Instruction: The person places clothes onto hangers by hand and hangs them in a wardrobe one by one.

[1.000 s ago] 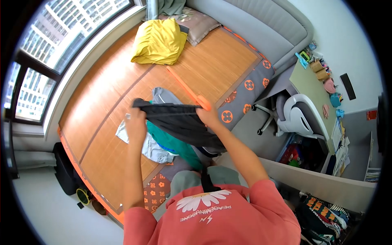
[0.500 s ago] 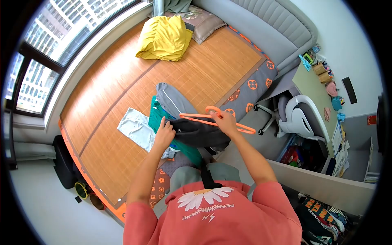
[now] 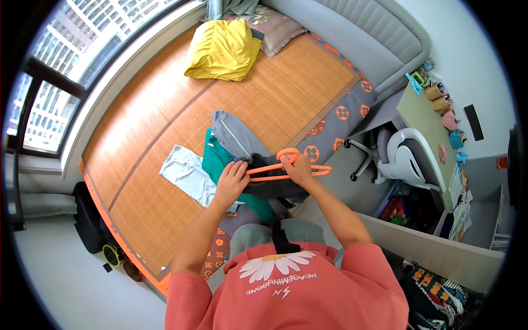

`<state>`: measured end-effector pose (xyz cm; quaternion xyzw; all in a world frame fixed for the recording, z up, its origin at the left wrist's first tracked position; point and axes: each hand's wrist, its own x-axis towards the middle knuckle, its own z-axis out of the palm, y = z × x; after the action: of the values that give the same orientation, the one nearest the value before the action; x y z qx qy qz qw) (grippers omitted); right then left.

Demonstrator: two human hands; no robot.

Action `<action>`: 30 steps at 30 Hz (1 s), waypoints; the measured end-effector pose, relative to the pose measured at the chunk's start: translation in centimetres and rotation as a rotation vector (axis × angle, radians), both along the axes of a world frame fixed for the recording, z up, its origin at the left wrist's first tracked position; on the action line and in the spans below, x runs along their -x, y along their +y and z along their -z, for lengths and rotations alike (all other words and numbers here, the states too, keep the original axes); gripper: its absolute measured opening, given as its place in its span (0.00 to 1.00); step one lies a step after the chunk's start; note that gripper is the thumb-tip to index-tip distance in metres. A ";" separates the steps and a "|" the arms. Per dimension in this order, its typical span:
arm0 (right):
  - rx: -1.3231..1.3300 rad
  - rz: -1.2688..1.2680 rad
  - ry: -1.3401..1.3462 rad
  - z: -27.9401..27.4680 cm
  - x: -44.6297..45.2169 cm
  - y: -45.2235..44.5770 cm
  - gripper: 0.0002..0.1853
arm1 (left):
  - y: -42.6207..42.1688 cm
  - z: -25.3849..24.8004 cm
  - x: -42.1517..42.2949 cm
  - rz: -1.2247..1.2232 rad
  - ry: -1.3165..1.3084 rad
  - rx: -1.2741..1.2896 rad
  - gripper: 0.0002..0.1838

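My right hand (image 3: 297, 170) is closed around an orange clothes hanger (image 3: 275, 176) near its hook. The hanger lies across a dark garment (image 3: 269, 190), its left end reaching my left hand (image 3: 232, 180). With bent fingers, my left hand grips the dark garment's gathered upper edge; whether it also pinches the hanger cannot be made out. Beneath and beyond are a green garment (image 3: 218, 159) and a grey one with a white stripe (image 3: 237, 135). To their left, a pale blue garment (image 3: 190, 172) lies spread on the bed.
The bed has a woven mat (image 3: 165, 121), a folded yellow cloth (image 3: 224, 49) and a pillow (image 3: 278, 30). On the right are a white swivel chair (image 3: 408, 159) and a desk (image 3: 426, 118) with small items. A window (image 3: 71, 49) is at the left.
My left hand has moved slightly right and is now at the dark garment's edge by the hanger's end. The hanger has shifted left and levelled, with its left end closer to that hand.
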<state>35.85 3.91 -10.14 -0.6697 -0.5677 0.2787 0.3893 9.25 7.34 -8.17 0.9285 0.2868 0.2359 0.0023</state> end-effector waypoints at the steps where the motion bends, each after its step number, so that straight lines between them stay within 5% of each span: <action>1: 0.014 0.029 0.090 0.1 0.3 0.2 0.19 | -0.5 0.1 -0.4 -0.136 -0.089 0.062 0.11; 3: 0.099 0.056 0.213 -1.2 0.6 0.4 0.18 | -1.0 -0.8 -1.3 -0.452 -0.153 0.109 0.18; 6: 0.022 -0.057 0.144 -2.0 0.6 0.8 0.16 | -0.8 0.9 0.0 -0.496 -0.050 0.270 0.17; 11: -0.107 -0.093 0.045 -2.5 2.1 2.1 0.17 | -0.7 0.5 -1.4 -0.302 0.089 0.313 0.20; 20: -0.072 -0.193 0.060 -4.0 5.5 2.8 0.23 | -2.0 -1.2 -5.5 -0.365 -0.001 0.271 0.16; 23: -0.119 -0.291 -0.016 -5.5 5.6 3.1 0.18 | -1.3 -0.7 -5.1 -0.336 -0.050 0.259 0.14; 26: -0.666 0.063 -0.294 -7.7 6.3 3.7 0.11 | -0.1 -2.0 -4.1 -0.382 -0.185 0.371 0.12; 30: -0.419 -0.014 -0.153 -4.1 6.2 1.4 0.12 | 1.4 -3.4 -2.5 -0.475 -0.336 0.438 0.13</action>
<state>29.62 5.35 -6.02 -0.5896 -0.6454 0.1059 0.4739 11.76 8.76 -4.82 0.7617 0.5339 0.3120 0.1934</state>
